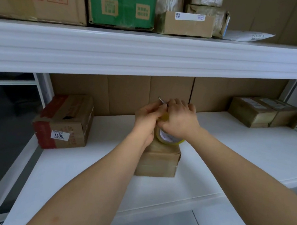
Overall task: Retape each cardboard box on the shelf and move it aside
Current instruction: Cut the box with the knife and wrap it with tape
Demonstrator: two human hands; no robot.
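Glossy yellowish tape roll [169, 137] on taped cardboard box [158, 160]; right grip [179, 118] grasps it, left grip [148, 115] pinches a metal blade [162, 101].

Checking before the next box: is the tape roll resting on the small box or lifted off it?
Touching. The head view shows the tape roll sitting on the top of the small box, no gap visible between them, with the right hand gripping the roll.

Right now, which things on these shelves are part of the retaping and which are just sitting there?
In the job:
- small box under the hands
- tape roll, right hand on it
- metal blade, left hand
- box with red tape

Just lying about:
- green carton
- white mailer
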